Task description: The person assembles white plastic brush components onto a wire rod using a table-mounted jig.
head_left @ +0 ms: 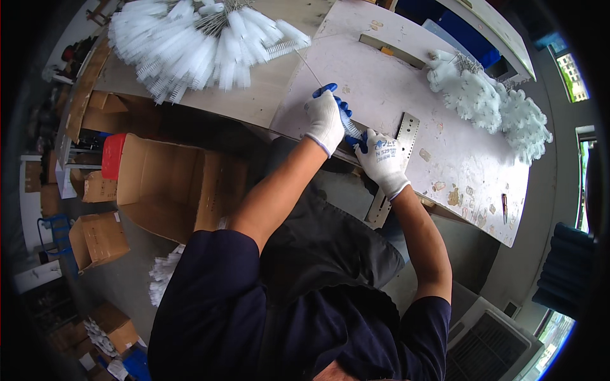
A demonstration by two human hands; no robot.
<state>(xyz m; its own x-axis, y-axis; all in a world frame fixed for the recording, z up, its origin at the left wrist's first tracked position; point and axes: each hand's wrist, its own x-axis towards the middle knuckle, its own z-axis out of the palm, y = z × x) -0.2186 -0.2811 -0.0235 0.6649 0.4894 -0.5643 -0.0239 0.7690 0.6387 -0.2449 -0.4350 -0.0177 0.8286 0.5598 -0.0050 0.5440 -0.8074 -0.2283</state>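
My left hand (pixel 325 123), in a white glove with blue-coated fingers, is closed around a wire-handled bottle brush (pixel 349 124) at the table's front edge. The brush's thin wire stem runs up from the fist toward the far left, and its pale bristles come out below. In a matching glove, my right hand (pixel 384 160) pinches the bristle end; its fingertips are partly hidden. Just right of that hand lies a perforated metal strip (pixel 408 129). A large fanned pile of white bottle brushes (pixel 190 51) covers the table's far left.
Bunches of fluffy white brushes (pixel 473 98) lie at the table's right. A flat metal bar (pixel 393 51) rests at the back, and a slim pen-like object (pixel 505 208) near the right corner. Below left stands an open cardboard box (pixel 159 184) beside a red bin (pixel 113 156).
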